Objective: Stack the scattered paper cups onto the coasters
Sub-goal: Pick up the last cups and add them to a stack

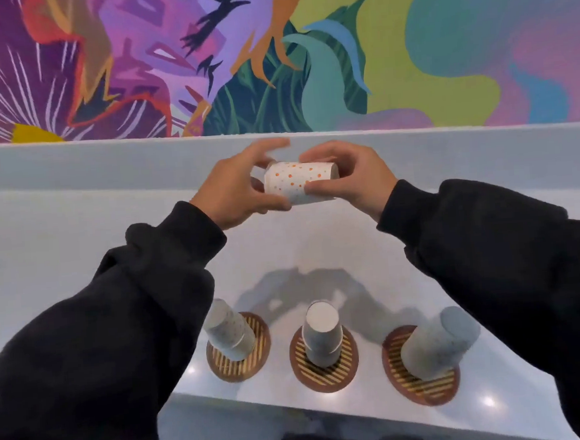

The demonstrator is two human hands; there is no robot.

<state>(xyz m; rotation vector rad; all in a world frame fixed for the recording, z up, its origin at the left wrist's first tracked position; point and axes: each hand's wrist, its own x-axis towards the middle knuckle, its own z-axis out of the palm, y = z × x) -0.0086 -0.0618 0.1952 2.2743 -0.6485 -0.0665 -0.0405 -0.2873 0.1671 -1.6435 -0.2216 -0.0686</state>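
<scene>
Dotted paper cup held sideways above the desk, three coasters already loaded.

Left hand (pixel 242 192) and right hand (pixel 344 174) each keep a closed grip on the dotted cup (pixel 298 181), lying on its side in the air toward the far edge of the desk (pixel 335 247). Near the front edge, inverted cup stacks stand on the left coaster (pixel 239 360), middle coaster (pixel 325 372) and right coaster (pixel 420 379). Risk: squeezing may crush the thin wall; a tilted descent may topple a stack.

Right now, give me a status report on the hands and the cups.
Left hand and right hand both grip one white orange-dotted paper cup, held sideways, aloft. Three round striped coasters each carry upturned cups. Nothing in the way.
</scene>
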